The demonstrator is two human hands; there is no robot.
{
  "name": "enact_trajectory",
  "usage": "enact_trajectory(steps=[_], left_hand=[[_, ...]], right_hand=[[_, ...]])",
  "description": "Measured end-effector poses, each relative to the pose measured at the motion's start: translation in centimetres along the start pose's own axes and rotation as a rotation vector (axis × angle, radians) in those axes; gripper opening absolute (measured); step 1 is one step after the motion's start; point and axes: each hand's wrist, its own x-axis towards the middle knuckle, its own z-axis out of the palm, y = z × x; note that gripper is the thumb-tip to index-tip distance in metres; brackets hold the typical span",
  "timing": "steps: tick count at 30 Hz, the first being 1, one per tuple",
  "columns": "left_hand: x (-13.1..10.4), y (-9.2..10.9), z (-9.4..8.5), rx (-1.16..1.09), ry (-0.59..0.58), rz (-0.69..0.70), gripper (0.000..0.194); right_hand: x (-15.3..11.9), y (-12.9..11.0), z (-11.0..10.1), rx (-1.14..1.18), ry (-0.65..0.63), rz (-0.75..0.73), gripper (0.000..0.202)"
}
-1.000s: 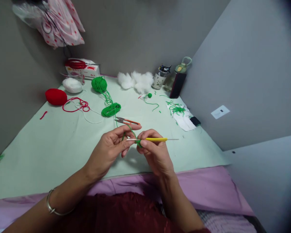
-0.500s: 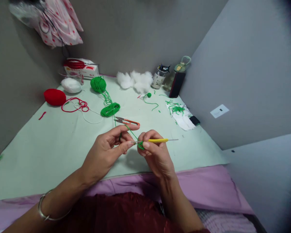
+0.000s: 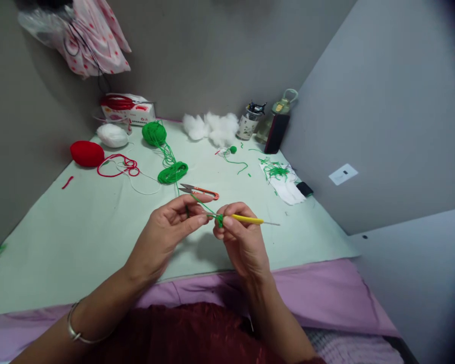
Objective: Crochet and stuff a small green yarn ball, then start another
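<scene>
My right hand [image 3: 239, 230] grips a yellow-handled crochet hook [image 3: 247, 219] and pinches a small green crocheted piece [image 3: 220, 221] near its tip. Green yarn [image 3: 202, 203] runs from that piece over the raised index finger of my left hand [image 3: 174, 225], whose thumb and another finger are closed at the hook's tip; what they pinch is too small to make out. Just beyond my left fingertips lie orange-handled thread snips [image 3: 199, 191]. The strand leads back to a loose green skein [image 3: 173, 172] and a green ball [image 3: 154, 133].
Red yarn [image 3: 87, 153] and white yarn [image 3: 112, 135] lie at the left. White stuffing [image 3: 211, 127], a pen cup [image 3: 248, 123], a bottle [image 3: 282, 105] and a phone [image 3: 277, 133] line the back. Green scraps [image 3: 276, 171] lie on paper at the right.
The hook has tilted, its yellow handle end slightly lower, and the green piece has turned and risen a little between my fingers. My left fingertips have shifted slightly left and up.
</scene>
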Motion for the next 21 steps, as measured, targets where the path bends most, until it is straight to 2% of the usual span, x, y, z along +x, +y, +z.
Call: enact_trajectory(steps=[4,6,11,14,21], left_hand=[[0.1,0.0,0.3,-0.227,-0.047,-0.127,0.026],[0.3,0.2,0.6,-0.339,-0.06,-0.145,0.022],[0.5,0.1,1.2,-0.482,0.029,-0.117,0.022],[0.5,-0.3,1.3,-0.454,0.048,-0.089,0.022],[0.0,-0.9,1.2,-0.192,-0.014,0.061,0.031]], right_hand=[[0.1,0.2,0.3,0.013,0.018,-0.021,0.023],[0.2,0.4,0.4,0.014,0.028,-0.017,0.023],[0.3,0.8,0.8,0.04,0.058,-0.013,0.025],[0.3,1.0,1.2,0.048,0.085,-0.043,0.023],[0.2,1.5,1.5,-0.028,0.145,-0.202,0.012]])
